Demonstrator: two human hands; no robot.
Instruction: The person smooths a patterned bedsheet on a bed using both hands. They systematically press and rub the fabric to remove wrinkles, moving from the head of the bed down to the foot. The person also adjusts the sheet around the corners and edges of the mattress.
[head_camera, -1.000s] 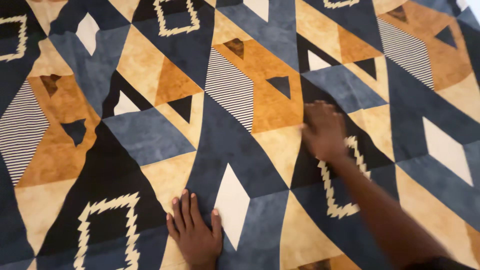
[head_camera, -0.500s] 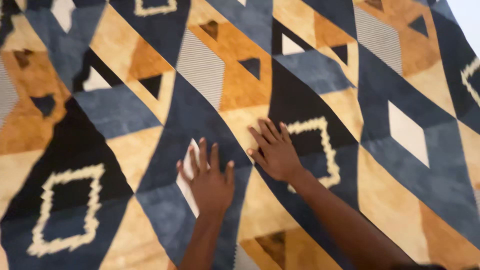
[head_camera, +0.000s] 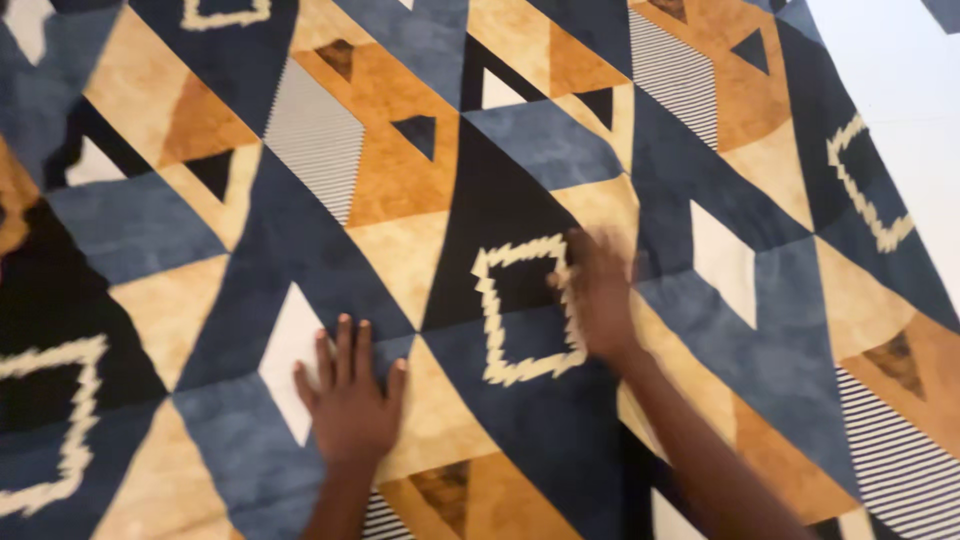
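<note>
1. Patterned fabric (head_camera: 480, 180) fills nearly the whole frame: soft, slightly mottled cloth in navy, tan, orange and black triangles, with white diamonds and striped patches.
2. Left hand (head_camera: 347, 400), lower centre, lies flat with fingers spread, gripping nothing.
3. Right hand (head_camera: 600, 295), centre, is blurred; it looks open and flat beside a cream zigzag outline (head_camera: 525, 310).
4. Plain white surface (head_camera: 900, 90) shows at upper right.

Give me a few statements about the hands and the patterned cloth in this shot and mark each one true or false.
1. The left hand lies flat, fingers together, on the blue, tan and black geometric-patterned cloth. True.
2. The right hand holds a pair of scissors. False: it holds nothing and rests on the cloth, blurred.
3. The right hand is beside a cream zigzag-outlined diamond. True.
4. The two hands overlap. False: they are apart.
</note>
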